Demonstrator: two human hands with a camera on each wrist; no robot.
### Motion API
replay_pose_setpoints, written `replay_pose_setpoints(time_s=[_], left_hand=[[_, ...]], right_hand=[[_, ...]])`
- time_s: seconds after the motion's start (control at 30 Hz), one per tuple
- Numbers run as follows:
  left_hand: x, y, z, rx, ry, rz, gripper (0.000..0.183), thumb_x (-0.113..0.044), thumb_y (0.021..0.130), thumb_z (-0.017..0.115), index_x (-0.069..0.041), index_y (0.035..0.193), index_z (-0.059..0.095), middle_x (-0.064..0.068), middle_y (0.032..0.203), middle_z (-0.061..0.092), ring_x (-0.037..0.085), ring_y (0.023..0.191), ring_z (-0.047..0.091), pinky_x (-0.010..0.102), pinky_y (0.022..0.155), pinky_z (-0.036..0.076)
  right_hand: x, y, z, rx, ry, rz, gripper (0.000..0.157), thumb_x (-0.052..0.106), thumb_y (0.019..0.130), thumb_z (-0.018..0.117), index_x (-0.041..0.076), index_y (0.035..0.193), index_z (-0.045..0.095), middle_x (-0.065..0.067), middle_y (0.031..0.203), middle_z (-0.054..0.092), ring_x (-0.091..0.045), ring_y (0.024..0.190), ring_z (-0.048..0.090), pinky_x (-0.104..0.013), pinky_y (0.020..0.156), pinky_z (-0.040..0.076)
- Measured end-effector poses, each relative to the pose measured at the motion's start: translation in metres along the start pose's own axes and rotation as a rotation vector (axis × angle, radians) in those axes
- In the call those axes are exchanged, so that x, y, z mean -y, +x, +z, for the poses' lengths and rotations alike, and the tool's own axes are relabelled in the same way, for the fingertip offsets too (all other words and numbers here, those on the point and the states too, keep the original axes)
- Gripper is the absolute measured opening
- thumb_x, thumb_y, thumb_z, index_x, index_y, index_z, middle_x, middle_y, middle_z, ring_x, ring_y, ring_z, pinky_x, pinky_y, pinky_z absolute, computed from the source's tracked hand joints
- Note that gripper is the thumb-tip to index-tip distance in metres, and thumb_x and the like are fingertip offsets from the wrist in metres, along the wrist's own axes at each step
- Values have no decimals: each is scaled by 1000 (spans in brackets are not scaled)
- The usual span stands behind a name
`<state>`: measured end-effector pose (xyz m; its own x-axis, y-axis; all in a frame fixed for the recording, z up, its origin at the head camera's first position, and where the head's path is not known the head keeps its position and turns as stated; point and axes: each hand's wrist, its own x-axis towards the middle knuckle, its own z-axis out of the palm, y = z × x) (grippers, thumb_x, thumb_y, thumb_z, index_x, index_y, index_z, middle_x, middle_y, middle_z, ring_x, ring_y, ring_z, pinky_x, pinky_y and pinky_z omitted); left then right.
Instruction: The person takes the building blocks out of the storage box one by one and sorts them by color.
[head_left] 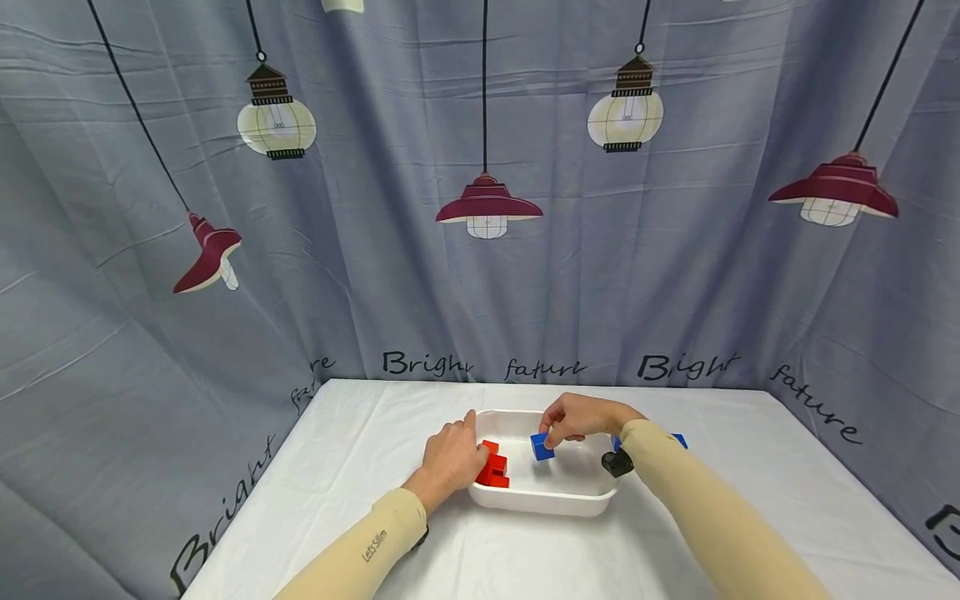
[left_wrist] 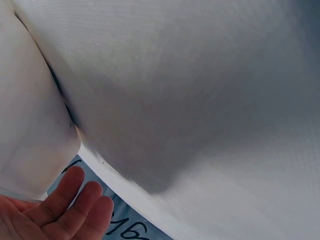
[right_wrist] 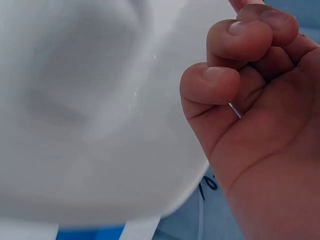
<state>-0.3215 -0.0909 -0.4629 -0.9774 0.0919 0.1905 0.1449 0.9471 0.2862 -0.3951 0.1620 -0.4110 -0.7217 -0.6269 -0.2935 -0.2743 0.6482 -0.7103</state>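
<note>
Head view: I'm watching the right hand (head_left: 588, 417) pinching a squarish blue block (head_left: 541, 448) just left of its fingertips, within the white tray (head_left: 543, 502); red blocks (head_left: 495, 469) are lying farther left, beside the left hand (head_left: 452, 454), which is resting extended fingers there.

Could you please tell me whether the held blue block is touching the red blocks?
Apart: the head view shows a strip of white tray between the blue block and red blocks.
</note>
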Motion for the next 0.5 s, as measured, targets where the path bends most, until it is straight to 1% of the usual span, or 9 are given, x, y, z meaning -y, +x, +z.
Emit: replay_pose_setpoints(time_s=[0.27,0.5], left_hand=[[1,0,1,-14,55,12,62,-33,92,58,-4,146,49,15,119,67,29,106,64,48,88,55],[2,-1,0,-7,63,24,61,-33,93,57,-12,149,47,13,113,67,27,100,63,46,84,55]], right_hand=[[-3,-14,-15,-38,5,1,16,20,84,78,10,96,74,0,65,53,-13,54,42,-27,61,37],[-10,-25,-28,-91,13,16,21,20,84,79,8,99,72,1,64,51,-13,55,42,-27,61,38]])
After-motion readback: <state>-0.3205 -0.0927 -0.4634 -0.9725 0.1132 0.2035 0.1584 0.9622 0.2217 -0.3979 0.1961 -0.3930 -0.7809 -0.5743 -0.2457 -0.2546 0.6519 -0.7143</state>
